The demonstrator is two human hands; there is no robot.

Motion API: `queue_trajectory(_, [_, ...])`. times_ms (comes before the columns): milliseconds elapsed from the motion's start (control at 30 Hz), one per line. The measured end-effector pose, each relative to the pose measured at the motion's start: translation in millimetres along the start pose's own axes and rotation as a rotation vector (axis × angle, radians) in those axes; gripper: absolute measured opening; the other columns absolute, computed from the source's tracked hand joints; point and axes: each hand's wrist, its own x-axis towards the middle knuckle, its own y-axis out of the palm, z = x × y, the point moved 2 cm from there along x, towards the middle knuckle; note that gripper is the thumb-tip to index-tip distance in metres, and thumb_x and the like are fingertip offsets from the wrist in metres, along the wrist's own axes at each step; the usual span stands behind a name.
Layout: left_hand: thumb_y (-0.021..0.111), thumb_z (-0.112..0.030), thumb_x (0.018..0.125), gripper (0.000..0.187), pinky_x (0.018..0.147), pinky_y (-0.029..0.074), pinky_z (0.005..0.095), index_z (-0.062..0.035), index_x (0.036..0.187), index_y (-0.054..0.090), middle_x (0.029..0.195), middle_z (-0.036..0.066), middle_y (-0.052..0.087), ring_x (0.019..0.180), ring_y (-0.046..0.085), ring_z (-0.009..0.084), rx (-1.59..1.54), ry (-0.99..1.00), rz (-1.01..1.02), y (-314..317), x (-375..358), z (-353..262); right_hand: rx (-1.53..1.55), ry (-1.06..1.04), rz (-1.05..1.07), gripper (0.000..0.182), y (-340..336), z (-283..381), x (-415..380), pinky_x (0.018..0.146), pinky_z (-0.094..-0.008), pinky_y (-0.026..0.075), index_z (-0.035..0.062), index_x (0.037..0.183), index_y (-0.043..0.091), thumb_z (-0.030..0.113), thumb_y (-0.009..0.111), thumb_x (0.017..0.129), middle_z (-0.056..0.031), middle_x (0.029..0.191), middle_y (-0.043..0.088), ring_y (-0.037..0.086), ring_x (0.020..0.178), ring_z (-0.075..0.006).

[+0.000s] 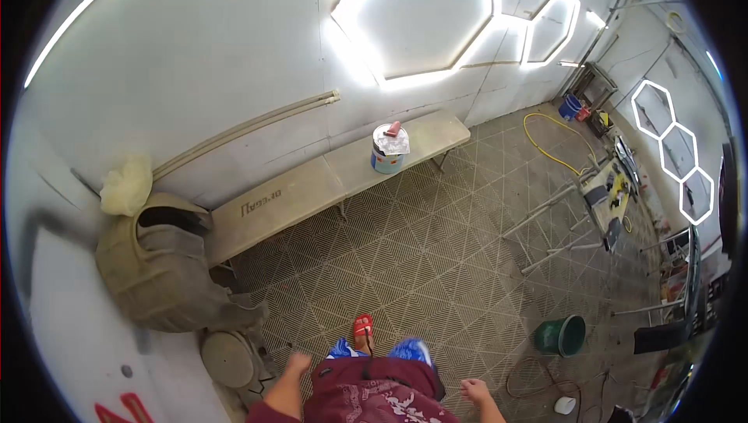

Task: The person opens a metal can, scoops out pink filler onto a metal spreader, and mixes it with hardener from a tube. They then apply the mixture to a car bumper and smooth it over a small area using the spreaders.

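Round tan piece (pixel 228 359): left of left hand, flat round face up.
Left hand (pixel 298 362): blurred, can't tell how open or whether holding.
Paint can (pixel 386 162): upright on counter (pixel 312 187), nearer its right end.
Right hand (pixel 473 389): fingers look curled; grip and opening, can't tell.
Green bucket (pixel 547 337): floor, right of right hand, apart; mouth toward view's right, tilt unclear.

Can (pixel 386 162) on the bench (pixel 304 192) along the wall (pixel 234 72), bucket (pixel 548 337) on the floor (pixel 444 267) to the right
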Motion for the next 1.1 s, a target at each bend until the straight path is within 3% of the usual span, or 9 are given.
queue_trajectory(33, [0.062, -0.034, 0.09, 0.041, 0.089, 0.055, 0.048, 0.0006, 0.11, 0.072, 0.112, 0.023, 0.072, 0.105, 0.069, 0.0395, -0.238, -0.123, -0.182, -57.8, 13.3, -71.9, 0.052, 0.009, 0.016, 0.022, 2.7, 22.9, 5.7, 0.06, -0.0336, 0.058, -0.0009, 0.106, 0.069, 0.018, 0.065, 0.097, -0.0093, 0.085, 0.071, 0.068, 0.072, -0.0176])
queue_trajectory(67, [0.064, -0.036, 0.088, 0.043, 0.089, 0.054, 0.0458, 0.0016, 0.107, 0.072, 0.108, 0.023, 0.073, 0.103, 0.07, 0.0376, -0.378, 0.02, -0.336, -112.1, 20.5, -142.7, 0.106, 0.015, 0.031, 0.023, 7.7, 47.7, 13.9, 0.06, -0.0333, 0.058, -0.0008, 0.108, 0.068, 0.019, 0.065, 0.097, -0.0096, 0.087, 0.071, 0.069, 0.073, -0.0184])
queue_trajectory(200, [0.074, -0.031, 0.09, 0.034, 0.084, 0.056, 0.0364, -0.0015, 0.106, 0.073, 0.097, 0.013, 0.075, 0.09, 0.072, 0.0237, -0.634, 0.392, -0.328, -261.1, 92.9, -362.0, 0.171, 0.002, -0.071, 0.021, -3.5, 167.6, 79.9, 0.057, -0.0313, 0.055, -0.0009, 0.109, 0.068, 0.015, 0.064, 0.096, -0.0079, 0.085, 0.069, 0.065, 0.067, -0.0171])
queue_trajectory(400, [0.074, -0.026, 0.094, 0.027, 0.069, 0.055, 0.0286, -0.0016, 0.105, 0.069, 0.089, 0.003, 0.07, 0.078, 0.065, 0.0099, -1.054, 0.367, -0.183, -337.3, 219.9, -524.3, -0.049, -0.454, -0.136, 0.014, 4.8, 453.2, 262.5, 0.051, -0.0279, 0.046, -0.0006, 0.093, 0.066, 0.013, 0.063, 0.095, -0.0045, 0.072, 0.064, 0.058, 0.06, -0.0113])
queue_trajectory(600, [0.076, -0.023, 0.094, 0.03, 0.068, 0.055, 0.0242, -0.0031, 0.113, 0.064, 0.095, 0.003, 0.068, 0.08, 0.066, 0.0103, -1.37, 0.099, -0.133, -389.3, 301.1, -593.0, -0.08, -0.742, 0.02, 0.025, 110.0, 789.3, 349.4, 0.059, -0.027, 0.049, -0.0019, 0.096, 0.071, 0.023, 0.067, 0.095, -0.0029, 0.075, 0.066, 0.059, 0.063, -0.0092])
queue_trajectory(667, [0.076, -0.025, 0.094, 0.034, 0.069, 0.056, 0.0247, -0.0038, 0.117, 0.062, 0.098, 0.003, 0.068, 0.081, 0.066, 0.0104, -1.395, 0.065, -0.132, -401.8, 331.5, -603.1, -0.097, -0.763, -0.06, 0.033, 147.9, 874.0, 354.4, 0.075, -0.0352, 0.056, -0.0014, 0.096, 0.073, 0.031, 0.075, 0.09, -0.0147, 0.085, 0.074, 0.071, 0.079, -0.0216])
queue_trajectory(767, [0.077, -0.027, 0.094, 0.04, 0.07, 0.056, 0.0256, -0.0039, 0.122, 0.059, 0.101, 0.003, 0.068, 0.084, 0.067, 0.0106, -1.498, 0.008, -0.245, -438.5, 369.6, -628.4, -0.074, -0.669, -0.139, 0.042, 196.1, 959.9, 360.0, 0.077, -0.0374, 0.056, -0.0017, 0.098, 0.072, 0.039, 0.078, 0.086, -0.0159, 0.088, 0.075, 0.073, 0.082, -0.0249])
queue_trajectory(900, [0.077, -0.03, 0.094, 0.045, 0.071, 0.054, 0.0267, -0.0048, 0.124, 0.055, 0.101, 0.003, 0.067, 0.085, 0.065, 0.0114, -1.606, -0.066, -0.316, -446.0, 413.3, -631.7, -0.228, -0.582, -0.259, 0.061, 243.5, 989.7, 391.3, 0.083, -0.0395, 0.055, -0.0046, 0.104, 0.07, 0.05, 0.082, 0.08, -0.0156, 0.093, 0.074, 0.071, 0.087, -0.0275])
queue_trajectory(1100, [0.079, -0.03, 0.093, 0.043, 0.069, 0.05, 0.0238, -0.0058, 0.119, 0.055, 0.097, 0.0, 0.066, 0.077, 0.061, 0.0086, -1.645, -0.127, -0.319, -466.0, 436.2, -644.2, -0.392, -0.634, -0.377, 0.059, 271.0, 1001.8, 414.0, 0.085, -0.044, 0.051, -0.002, 0.098, 0.065, 0.05, 0.084, 0.076, -0.0165, 0.098, 0.067, 0.065, 0.094, -0.032])
